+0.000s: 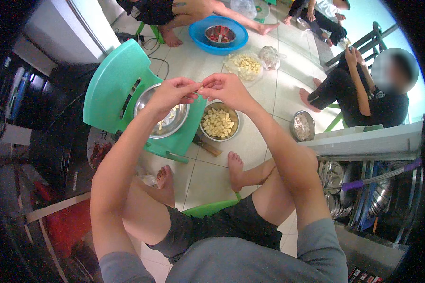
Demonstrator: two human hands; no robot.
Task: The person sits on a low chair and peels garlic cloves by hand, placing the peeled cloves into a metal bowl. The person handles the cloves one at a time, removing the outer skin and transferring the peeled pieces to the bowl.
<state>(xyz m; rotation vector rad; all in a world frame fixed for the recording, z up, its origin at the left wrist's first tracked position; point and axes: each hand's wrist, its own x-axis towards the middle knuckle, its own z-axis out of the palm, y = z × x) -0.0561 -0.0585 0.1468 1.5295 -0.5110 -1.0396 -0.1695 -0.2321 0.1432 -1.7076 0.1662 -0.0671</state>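
My left hand (175,92) and my right hand (225,90) meet at the fingertips above the edge of a green plastic chair. Between them they pinch something small, perhaps a garlic clove (200,87); most of it is hidden by the fingers. Below my left hand, a steel bowl (180,126) on the chair seat holds a few pale cloves and whitish scraps, partly covered by my forearm. Under my right hand, a second steel bowl (237,131) full of peeled garlic cloves (217,122) stands on the tiled floor.
A wooden-handled knife (209,146) lies between chair (115,85) and floor bowl. Ahead are a bag of cloves (246,66), another plastic bag (270,58) and a blue basin (197,41) holding a bowl. Co-workers sit ahead and at right, near another bowl (303,126). A rack (361,141) stands right.
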